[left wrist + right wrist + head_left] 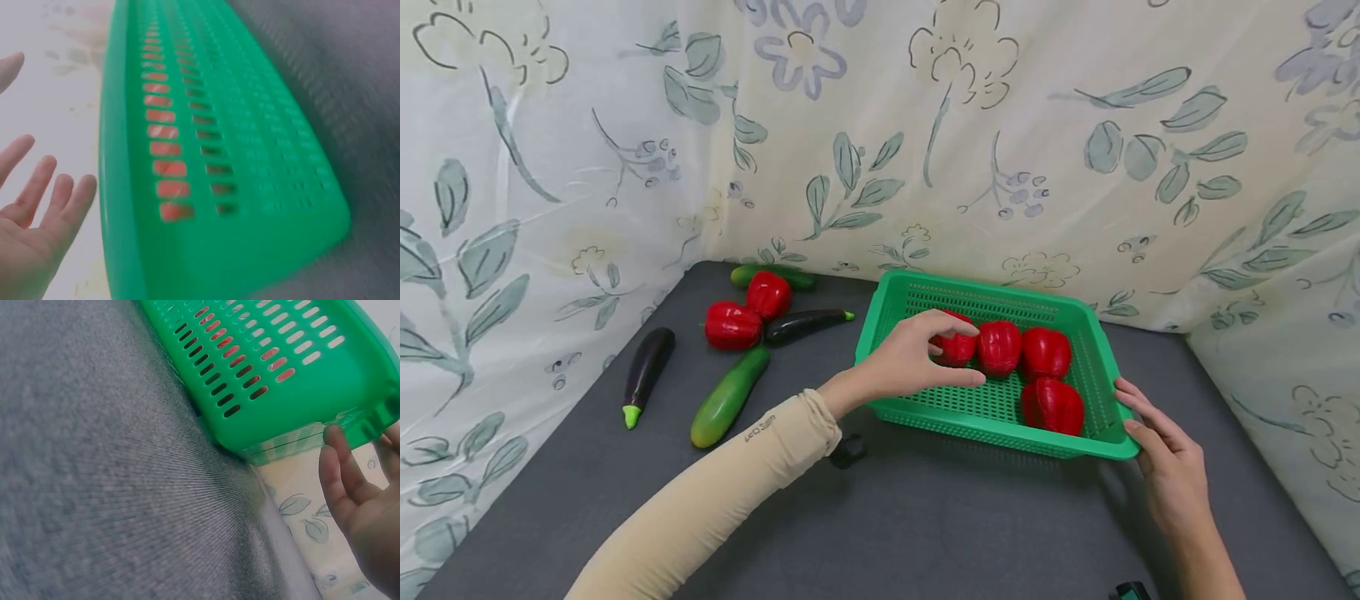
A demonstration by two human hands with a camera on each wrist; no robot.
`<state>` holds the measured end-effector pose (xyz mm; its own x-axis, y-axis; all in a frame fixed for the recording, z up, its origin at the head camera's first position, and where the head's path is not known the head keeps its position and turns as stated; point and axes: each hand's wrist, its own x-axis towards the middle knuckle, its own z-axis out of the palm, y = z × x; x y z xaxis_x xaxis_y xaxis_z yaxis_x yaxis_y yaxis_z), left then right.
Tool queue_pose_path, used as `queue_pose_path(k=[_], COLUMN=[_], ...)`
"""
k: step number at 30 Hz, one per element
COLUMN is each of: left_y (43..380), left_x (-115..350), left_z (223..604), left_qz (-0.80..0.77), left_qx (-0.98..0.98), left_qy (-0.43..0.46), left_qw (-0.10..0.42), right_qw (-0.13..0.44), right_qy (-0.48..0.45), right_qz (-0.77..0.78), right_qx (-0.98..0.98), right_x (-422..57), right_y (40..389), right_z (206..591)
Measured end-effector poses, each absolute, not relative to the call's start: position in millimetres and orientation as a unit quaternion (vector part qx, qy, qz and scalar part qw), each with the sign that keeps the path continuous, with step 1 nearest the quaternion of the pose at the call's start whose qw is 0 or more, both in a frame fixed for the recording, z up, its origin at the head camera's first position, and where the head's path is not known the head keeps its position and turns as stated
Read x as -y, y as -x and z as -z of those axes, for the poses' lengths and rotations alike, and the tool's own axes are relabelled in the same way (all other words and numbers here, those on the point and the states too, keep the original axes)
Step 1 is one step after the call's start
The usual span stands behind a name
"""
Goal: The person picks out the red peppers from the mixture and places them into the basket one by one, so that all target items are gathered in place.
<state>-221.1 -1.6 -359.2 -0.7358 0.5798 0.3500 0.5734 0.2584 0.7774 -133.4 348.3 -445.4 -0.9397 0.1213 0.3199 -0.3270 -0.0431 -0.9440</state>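
Floral cloth [880, 100] backs the grey table [970, 517], where I see the left hand [910, 354], fingers parted and empty, above red peppers [998, 348] inside the green basket [985, 427], which the right hand [1176, 467] grips, probably to steady it.

Four peppers [1000, 350] lie in the basket [970, 427], the left hand [904, 358] over it and the right hand [1172, 462] at its right end. Left of the basket, on the worktop [925, 517], lie two other peppers [733, 325], two eggplants [651, 362] and two cucumbers [730, 400]; behind it, the curtain [865, 100].
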Motion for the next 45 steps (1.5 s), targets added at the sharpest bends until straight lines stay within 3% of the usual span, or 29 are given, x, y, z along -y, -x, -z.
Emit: queue_pose_path(k=[9,15,19,27,35,45], left_y=[201.2,186.0,206.7,220.7,216.2,217.9], left_x=[61.9,104.7,142.5,200.1,233.2,242.1], left_z=[362.5,360.2,386.8,421.4,434.4,438.2], left_qz=[-0.560,-0.555,-0.531,-0.466,-0.459,-0.451], left_qx=[-0.733,-0.750,-0.769,-0.822,-0.847,-0.864], left_qy=[-0.363,-0.271,-0.202,-0.104,-0.042,-0.011], left_qw=[-0.133,-0.238,-0.293,-0.310,-0.265,-0.226], right_qw=[0.150,0.145,0.143,0.146,0.137,0.136], right_qy=[-0.075,-0.072,-0.073,-0.073,-0.079,-0.073], right_qz=[-0.718,-0.714,-0.715,-0.717,-0.714,-0.710], right_qx=[0.675,0.681,0.680,0.677,0.682,0.687], right_x=[-354.5,-356.7,-356.8,-358.0,-357.1,-358.8], right_y=[129.9,127.7,128.1,127.4,127.3,128.1], right_z=[441.7,440.8,441.0,441.6,439.4,438.6])
